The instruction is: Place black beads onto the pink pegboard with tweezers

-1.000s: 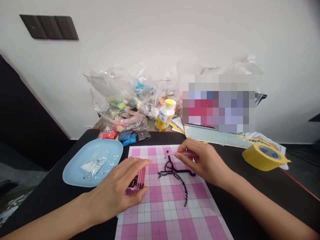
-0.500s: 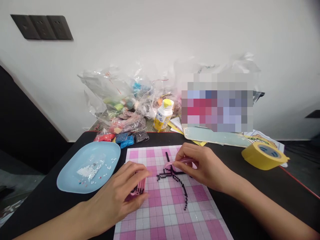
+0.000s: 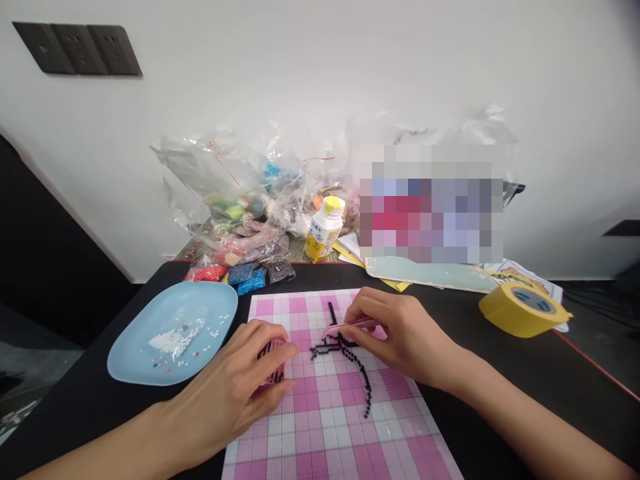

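Above and well to the left of the pink-and-white checkered flat board (image 3: 325, 447), a dark three-part socket panel (image 3: 77, 49) is fixed to the pale wall. Left of the board, on the black tabletop (image 3: 455, 310), sits a light-blue plastic plate with rounded corners (image 3: 130, 347); it holds a heap of tiny white beads (image 3: 173, 340) in clear film, with loose white and coloured beads near its right and front edges. Just beyond the board's far left corner lie small packets in red (image 3: 206, 273), bright blue (image 3: 251, 283) and dark grey (image 3: 281, 271).

Over the board's left edge, the left hand (image 3: 245, 373) is clamped around a small pink ridged container (image 3: 276, 363) of black beads, fingers above, thumb below. Behind the board stands a white-and-yellow bottle with a yellow cap (image 3: 323, 233). On the board's far half, small black beads (image 3: 364, 373) form a branching line with a curved tail. Over its right side, the right hand (image 3: 400, 327) pinches a slim pink tool (image 3: 332, 329), its tip among the black lines; whether the tip grips a bead, I cannot tell. Well right of the board rests a thick yellow tape roll (image 3: 520, 310).
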A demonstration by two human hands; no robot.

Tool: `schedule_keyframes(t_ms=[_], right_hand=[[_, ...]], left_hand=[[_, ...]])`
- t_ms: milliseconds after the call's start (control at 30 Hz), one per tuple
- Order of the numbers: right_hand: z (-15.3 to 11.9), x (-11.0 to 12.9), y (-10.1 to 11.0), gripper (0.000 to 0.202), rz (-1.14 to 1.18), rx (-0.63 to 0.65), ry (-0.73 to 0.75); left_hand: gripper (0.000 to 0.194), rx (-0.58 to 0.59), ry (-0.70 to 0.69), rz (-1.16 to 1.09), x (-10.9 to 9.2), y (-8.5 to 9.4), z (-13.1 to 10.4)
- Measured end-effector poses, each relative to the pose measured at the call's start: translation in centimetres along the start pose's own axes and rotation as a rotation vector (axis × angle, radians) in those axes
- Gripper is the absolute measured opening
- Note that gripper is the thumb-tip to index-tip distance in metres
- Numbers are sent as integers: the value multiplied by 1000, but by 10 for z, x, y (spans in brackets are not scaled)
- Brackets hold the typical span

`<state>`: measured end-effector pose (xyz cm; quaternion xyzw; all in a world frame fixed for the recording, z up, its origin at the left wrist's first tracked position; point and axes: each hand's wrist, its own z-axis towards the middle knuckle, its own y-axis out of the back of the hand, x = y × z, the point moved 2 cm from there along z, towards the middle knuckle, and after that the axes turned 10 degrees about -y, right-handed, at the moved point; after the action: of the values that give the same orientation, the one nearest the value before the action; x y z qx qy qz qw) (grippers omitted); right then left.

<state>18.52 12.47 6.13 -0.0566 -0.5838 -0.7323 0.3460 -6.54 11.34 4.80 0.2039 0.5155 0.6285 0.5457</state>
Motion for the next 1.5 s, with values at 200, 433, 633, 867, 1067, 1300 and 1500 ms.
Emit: schedule_keyframes(t_ms=[200, 433, 633, 867, 1067, 1300, 1500], right_hand=[[3, -5, 9, 17, 3, 71, -14], [1, -3, 5, 21, 37, 48, 4], [2, 0, 1, 23, 38, 21, 35], [0, 5, 1, 22, 46, 19, 51], [0, 6, 1, 22, 38, 33, 54], [1, -2, 8, 22, 17, 36, 39], [3, -8, 14, 21, -35, 36, 12]], left_hand=[[27, 28, -7, 14, -1, 0, 1], [28, 38, -7, 14, 0, -1, 1], [25, 20, -11, 15, 0, -1, 1], [24, -24, -8, 8, 0, 2, 1], [26, -10, -20, 22, -1, 2, 1], [27, 11, -25, -10, -1, 2, 1], [26, 11, -23, -25, 0, 3, 1]])
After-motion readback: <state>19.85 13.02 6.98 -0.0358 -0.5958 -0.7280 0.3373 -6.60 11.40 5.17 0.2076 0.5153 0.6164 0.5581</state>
